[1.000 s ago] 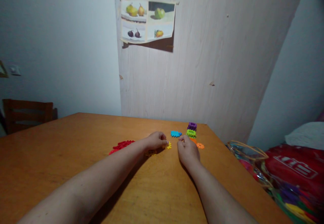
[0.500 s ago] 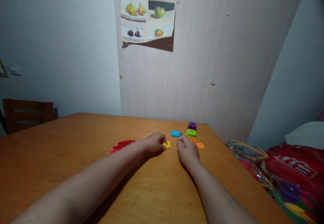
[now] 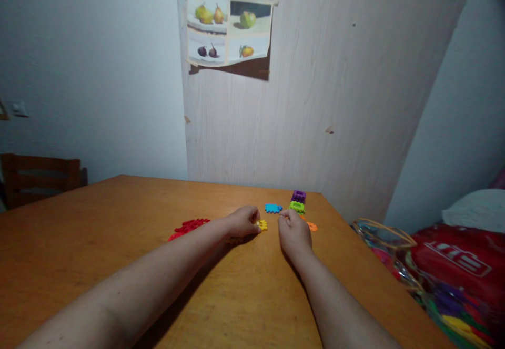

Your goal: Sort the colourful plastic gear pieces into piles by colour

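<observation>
My left hand [image 3: 243, 221] is closed, its thumb and fingers pinching a yellow toothed interlocking building piece [image 3: 262, 225] just above the table. To its right, my right hand [image 3: 294, 234] is closed with the fingertips together; whatever it may hold is hidden. Orange pieces [image 3: 312, 226] lie beside the right hand, partly covered by it. Behind the hands are a blue piece [image 3: 272, 208], a lime green piece [image 3: 297, 207] and purple pieces [image 3: 299, 196]. Red pieces [image 3: 191, 226] lie left of my left hand, partly behind the forearm.
The wooden table [image 3: 221, 307] has its right edge past my right arm. Beyond that edge are a clear bag of colourful pieces [image 3: 461, 317] and a red bag [image 3: 465, 259]. A wooden chair [image 3: 41, 175] stands at the far left; a fruit poster [image 3: 229, 31] hangs on the wall.
My right hand has shifted slightly right, covering more of the orange pieces. My left hand keeps its pinch on the yellow piece, almost still. The view has turned slightly.
</observation>
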The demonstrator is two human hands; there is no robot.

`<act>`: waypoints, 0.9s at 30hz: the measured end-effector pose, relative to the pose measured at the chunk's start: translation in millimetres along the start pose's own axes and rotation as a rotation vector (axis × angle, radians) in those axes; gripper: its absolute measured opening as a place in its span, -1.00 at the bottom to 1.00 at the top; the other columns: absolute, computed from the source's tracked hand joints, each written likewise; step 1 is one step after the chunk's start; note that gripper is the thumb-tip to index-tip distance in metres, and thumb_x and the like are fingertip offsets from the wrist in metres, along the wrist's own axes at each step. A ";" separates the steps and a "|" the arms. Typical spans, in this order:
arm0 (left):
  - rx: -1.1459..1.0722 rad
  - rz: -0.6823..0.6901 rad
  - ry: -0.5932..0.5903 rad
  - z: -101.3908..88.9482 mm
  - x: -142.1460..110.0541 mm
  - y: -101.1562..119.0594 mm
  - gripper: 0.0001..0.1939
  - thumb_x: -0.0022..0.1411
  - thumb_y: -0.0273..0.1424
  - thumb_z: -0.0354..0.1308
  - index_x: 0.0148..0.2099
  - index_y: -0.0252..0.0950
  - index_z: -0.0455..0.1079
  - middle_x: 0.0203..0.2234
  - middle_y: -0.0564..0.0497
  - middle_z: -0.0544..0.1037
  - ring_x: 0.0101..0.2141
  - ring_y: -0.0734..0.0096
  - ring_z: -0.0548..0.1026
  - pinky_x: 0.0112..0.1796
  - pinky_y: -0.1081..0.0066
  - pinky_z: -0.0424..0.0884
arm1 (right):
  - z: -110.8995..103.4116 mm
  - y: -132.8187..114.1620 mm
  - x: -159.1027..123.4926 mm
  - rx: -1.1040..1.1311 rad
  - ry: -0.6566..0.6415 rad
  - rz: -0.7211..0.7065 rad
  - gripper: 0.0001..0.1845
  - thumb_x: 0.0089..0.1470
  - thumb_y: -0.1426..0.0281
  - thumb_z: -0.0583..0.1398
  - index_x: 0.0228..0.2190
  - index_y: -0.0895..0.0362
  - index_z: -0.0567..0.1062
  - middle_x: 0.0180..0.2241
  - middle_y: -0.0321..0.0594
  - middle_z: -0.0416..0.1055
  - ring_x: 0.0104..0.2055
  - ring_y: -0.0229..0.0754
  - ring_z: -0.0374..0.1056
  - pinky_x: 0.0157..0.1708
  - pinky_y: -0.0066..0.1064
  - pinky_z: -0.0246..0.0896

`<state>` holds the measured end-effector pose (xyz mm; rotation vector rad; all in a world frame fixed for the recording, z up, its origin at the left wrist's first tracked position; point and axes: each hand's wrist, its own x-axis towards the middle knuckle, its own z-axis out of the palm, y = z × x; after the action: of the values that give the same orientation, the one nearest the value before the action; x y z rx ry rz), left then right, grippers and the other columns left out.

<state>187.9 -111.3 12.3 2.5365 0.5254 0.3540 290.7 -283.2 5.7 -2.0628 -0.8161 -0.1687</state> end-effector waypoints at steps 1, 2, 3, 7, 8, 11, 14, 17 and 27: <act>-0.010 0.002 0.001 1.4 0.9 2.2 -0.72 -0.03 -0.35 0.35 -0.24 -0.28 0.43 -0.41 0.05 0.51 -0.41 0.42 0.38 -0.45 0.50 0.18 | 0.0 0.6 0.4 0.009 0.010 -0.002 -0.73 0.18 0.29 0.05 -0.26 0.03 0.54 -0.42 -0.24 0.51 -0.34 -0.14 0.37 -0.36 -0.42 0.08; -0.017 0.010 0.003 3.1 2.0 4.7 -0.72 -0.02 -0.35 0.34 -0.22 -0.28 0.43 -0.40 0.05 0.51 -0.41 0.42 0.39 -0.45 0.51 0.19 | 0.1 1.4 0.9 0.017 0.020 -0.004 -0.73 0.18 0.29 0.05 -0.26 0.03 0.54 -0.41 -0.23 0.51 -0.33 -0.13 0.38 -0.36 -0.42 0.08; -0.016 0.022 0.006 5.0 3.3 7.3 -0.71 -0.02 -0.35 0.34 -0.22 -0.28 0.42 -0.39 0.05 0.51 -0.40 0.42 0.39 -0.44 0.51 0.20 | 0.2 2.4 1.4 0.025 0.029 -0.007 -0.73 0.18 0.29 0.05 -0.27 0.03 0.54 -0.41 -0.23 0.52 -0.33 -0.13 0.38 -0.36 -0.42 0.09; 0.002 0.074 0.010 11.8 7.8 18.0 -0.65 -0.05 -0.32 0.36 -0.19 -0.29 0.41 -0.37 0.05 0.49 -0.37 0.39 0.41 -0.42 0.50 0.22 | 0.0 5.7 3.5 0.058 0.058 -0.012 -0.73 0.17 0.29 0.05 -0.26 0.04 0.54 -0.39 -0.22 0.53 -0.32 -0.12 0.40 -0.34 -0.40 0.12; -0.005 0.077 0.005 13.1 8.4 20.1 -0.63 -0.06 -0.32 0.37 -0.18 -0.29 0.42 -0.36 0.05 0.49 -0.36 0.38 0.41 -0.42 0.49 0.22 | -0.4 6.1 3.9 0.068 0.064 -0.012 -0.73 0.17 0.28 0.05 -0.25 0.05 0.54 -0.38 -0.21 0.54 -0.32 -0.12 0.40 -0.33 -0.40 0.14; -0.053 0.074 -0.032 16.1 10.1 23.0 -0.60 -0.07 -0.38 0.35 -0.13 -0.29 0.43 -0.36 0.05 0.51 -0.38 0.38 0.42 -0.43 0.49 0.22 | -2.1 5.6 4.9 0.088 0.087 0.008 -0.71 0.17 0.27 0.05 -0.25 0.05 0.54 -0.39 -0.22 0.53 -0.32 -0.11 0.39 -0.31 -0.40 0.17; -0.074 0.088 -0.072 18.2 13.1 22.7 -0.67 -0.06 -0.48 0.28 -0.16 -0.30 0.43 -0.42 0.07 0.49 -0.44 0.41 0.41 -0.48 0.49 0.18 | -3.3 4.5 5.3 0.104 0.105 0.036 -0.70 0.17 0.25 0.04 -0.26 0.04 0.55 -0.43 -0.23 0.51 -0.34 -0.10 0.38 -0.32 -0.40 0.18; -0.032 0.082 -0.061 19.7 18.4 23.4 -0.78 -0.05 -0.49 0.25 -0.26 -0.30 0.43 -0.48 0.09 0.46 -0.47 0.43 0.37 -0.50 0.48 0.14 | -3.5 4.2 5.4 0.121 0.109 0.041 -0.70 0.16 0.25 0.05 -0.27 0.04 0.55 -0.45 -0.24 0.49 -0.36 -0.11 0.36 -0.33 -0.40 0.17; 0.045 0.020 -0.009 28.1 33.7 31.3 -0.93 0.02 -0.46 0.25 -0.37 -0.34 0.49 -0.56 0.08 0.44 -0.50 0.44 0.34 -0.47 0.47 0.14 | -4.4 4.8 5.4 0.162 0.115 0.045 -0.71 0.16 0.22 0.05 -0.29 0.03 0.54 -0.49 -0.27 0.45 -0.38 -0.10 0.35 -0.35 -0.39 0.16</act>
<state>236.9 -133.7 10.6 2.5871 0.5104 0.3415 298.6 -285.9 7.2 -1.8993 -0.6902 -0.1884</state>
